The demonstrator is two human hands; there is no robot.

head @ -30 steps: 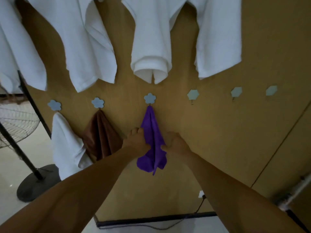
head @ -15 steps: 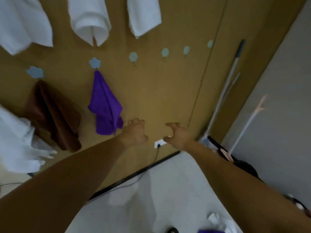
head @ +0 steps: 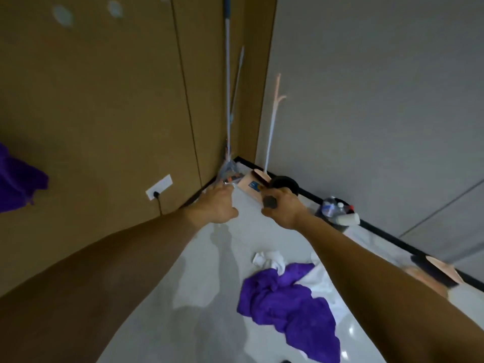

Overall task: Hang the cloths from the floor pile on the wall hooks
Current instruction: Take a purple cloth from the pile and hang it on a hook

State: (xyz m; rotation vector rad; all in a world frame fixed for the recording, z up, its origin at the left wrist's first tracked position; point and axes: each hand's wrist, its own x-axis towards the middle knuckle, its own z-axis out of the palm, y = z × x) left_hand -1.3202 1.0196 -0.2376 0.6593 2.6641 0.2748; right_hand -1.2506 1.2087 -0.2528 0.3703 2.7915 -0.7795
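- At the far left edge, a hanging purple microfibre cloth (head: 18, 179) drapes against the brown wood-panel wall (head: 104, 100); whatever holds it is out of frame.
- Two pale round wall hooks (head: 62, 13) show blurred near the top of that wall.
- A white wall socket (head: 159, 186) sits low on the panel, with a black cable dropping from it.
- My left hand (head: 217, 205) reaches toward the room corner, fingers relaxed and slightly spread, holding nothing.
- Two long-handled mops (head: 227, 87) lean in the corner just beyond it.
- A pink plastic dustpan (head: 247, 186) stands against the grey wall behind my hands.
- My right hand (head: 284, 209) is level with the left and apart from it, fingers curled. A dark shape shows inside the curl, and I can't tell whether I'm gripping anything.
- The pile lies on the glossy white floor (head: 183, 323) under my right forearm: a crumpled purple cloth (head: 288, 310) over white cloths (head: 269, 259). My arm covers its right side.
- A clear plastic bottle (head: 331, 206) sits near the black skirting, further right.
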